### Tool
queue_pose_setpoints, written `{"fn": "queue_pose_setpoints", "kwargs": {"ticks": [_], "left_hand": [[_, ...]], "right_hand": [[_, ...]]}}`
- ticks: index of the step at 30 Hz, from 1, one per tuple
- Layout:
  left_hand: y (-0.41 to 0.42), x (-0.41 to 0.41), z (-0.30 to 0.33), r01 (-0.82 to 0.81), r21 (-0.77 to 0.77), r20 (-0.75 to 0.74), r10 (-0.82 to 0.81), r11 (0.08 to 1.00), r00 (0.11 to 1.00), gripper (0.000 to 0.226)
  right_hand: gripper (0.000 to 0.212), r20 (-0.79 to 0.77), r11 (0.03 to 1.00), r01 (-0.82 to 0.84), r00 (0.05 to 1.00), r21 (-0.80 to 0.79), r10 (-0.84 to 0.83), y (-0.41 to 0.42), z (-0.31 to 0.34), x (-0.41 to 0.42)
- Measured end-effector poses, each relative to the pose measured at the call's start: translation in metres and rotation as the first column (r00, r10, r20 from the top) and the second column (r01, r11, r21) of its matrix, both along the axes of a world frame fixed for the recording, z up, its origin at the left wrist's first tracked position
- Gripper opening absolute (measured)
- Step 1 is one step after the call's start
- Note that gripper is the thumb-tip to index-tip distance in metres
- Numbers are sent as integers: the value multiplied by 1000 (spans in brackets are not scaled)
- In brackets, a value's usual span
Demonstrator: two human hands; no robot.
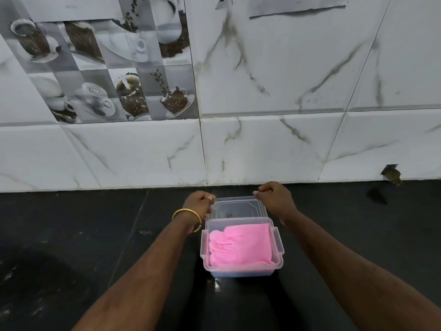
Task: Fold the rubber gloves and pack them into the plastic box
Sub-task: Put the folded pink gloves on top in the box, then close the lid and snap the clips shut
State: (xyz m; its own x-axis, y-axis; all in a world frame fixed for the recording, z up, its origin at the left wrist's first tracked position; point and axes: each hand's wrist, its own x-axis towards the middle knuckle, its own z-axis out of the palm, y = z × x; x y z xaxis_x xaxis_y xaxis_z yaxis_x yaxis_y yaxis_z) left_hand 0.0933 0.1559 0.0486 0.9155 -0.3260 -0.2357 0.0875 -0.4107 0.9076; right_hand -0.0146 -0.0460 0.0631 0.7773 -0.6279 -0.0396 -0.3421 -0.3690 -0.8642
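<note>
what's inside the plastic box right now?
Folded pink rubber gloves fill the plastic box, glove fingers toward its left side. Whatever lies beneath them is covered. The clear lid is behind the box, off it, gripped by left hand and right hand.

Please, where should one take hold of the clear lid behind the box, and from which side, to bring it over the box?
Take the lid at its two far corners, one from each side, as the left hand and right hand do now. It is flat, thin and wide, so a pinch grip on opposite edges should keep it level over the plastic box with the pink gloves.
</note>
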Motion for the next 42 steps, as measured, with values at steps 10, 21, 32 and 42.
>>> {"fn": "queue_pose_setpoints", "kwargs": {"ticks": [10,21,32,42], "left_hand": [[-2,39,-66,2,252,-211,53,968,976,36],[-12,44,-62,-140,183,-274,187,973,943,36],[-11,18,12,-441,-305,-297,356,844,886,45],[16,-41,52,-430,-524,-223,369,735,903,12]], "right_hand": [[24,-309,902,126,951,412,8,-32,-62,16],[26,-261,908,125,965,400,-17,-31,-61,26],[25,232,843,108,936,526,-265,-8,9,9],[32,448,779,98,770,620,-454,13,38,-37]]}}
